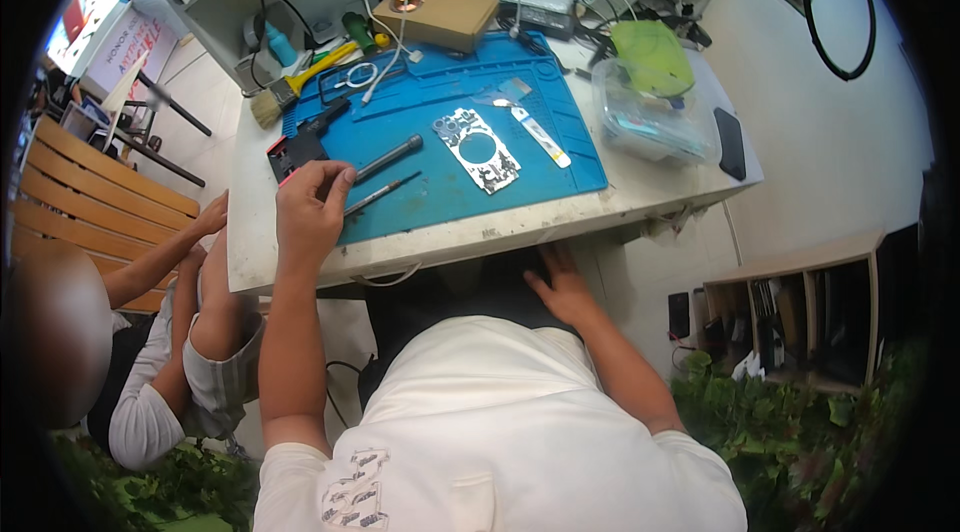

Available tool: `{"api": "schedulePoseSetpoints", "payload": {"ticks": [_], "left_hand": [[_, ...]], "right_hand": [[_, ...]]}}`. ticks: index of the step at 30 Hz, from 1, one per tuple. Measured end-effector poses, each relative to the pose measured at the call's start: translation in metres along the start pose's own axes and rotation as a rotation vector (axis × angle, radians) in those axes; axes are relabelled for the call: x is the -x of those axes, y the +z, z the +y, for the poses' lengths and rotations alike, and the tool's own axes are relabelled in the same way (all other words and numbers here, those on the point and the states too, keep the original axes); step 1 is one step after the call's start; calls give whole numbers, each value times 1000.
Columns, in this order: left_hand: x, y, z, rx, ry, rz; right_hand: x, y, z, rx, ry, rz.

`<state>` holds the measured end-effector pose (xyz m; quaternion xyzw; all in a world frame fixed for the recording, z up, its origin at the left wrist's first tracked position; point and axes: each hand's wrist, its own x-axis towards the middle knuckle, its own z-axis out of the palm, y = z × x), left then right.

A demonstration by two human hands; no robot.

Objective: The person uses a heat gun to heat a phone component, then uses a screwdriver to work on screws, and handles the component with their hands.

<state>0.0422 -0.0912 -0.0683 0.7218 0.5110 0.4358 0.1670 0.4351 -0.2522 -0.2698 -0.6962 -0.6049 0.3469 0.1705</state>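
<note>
My left hand [310, 207] is over the near left part of a blue work mat [470, 192], its fingers pinched together. At its fingertips is the end of a dark grey screwdriver [392, 158], which slants up to the right. A thinner pen-like tool [382, 193] lies just below it. Farther right on the mat is a white-and-black phone-shaped plate [462, 147] with a big round hole. Beside that plate rests a slim white-handled tool [540, 137]. My right hand [562, 287] lies on my lap below the table edge, fingers spread, holding nothing.
A yellow-handled brush [305, 82], a black-and-red device [295, 154] and a coiled white cable [362, 75] are at the left. Behind stands a cardboard box [437, 17]. A clear plastic tub [650, 122] and a dark phone [730, 144] are right. A person [150, 402] sits left.
</note>
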Motion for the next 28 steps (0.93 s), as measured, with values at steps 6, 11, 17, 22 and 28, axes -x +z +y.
{"api": "schedulePoseSetpoints", "payload": {"ticks": [6,11,17,22,28], "left_hand": [[-16,-16,-3,-80,-253,-70],[-35,-5,-4,65,-131,-1],[-38,-10,18,180,-211,-45],[-14,-89,51,176,-453,-951],[79,-101,25,-28,-720,-1005]], "right_hand": [[25,-27,-9,114,-165,-81],[-13,-19,15,-64,-6,-41],[-4,-2,103,116,34,-196],[27,-80,-41,-226,265,-222],[85,-140,-151,12,239,-353]]}}
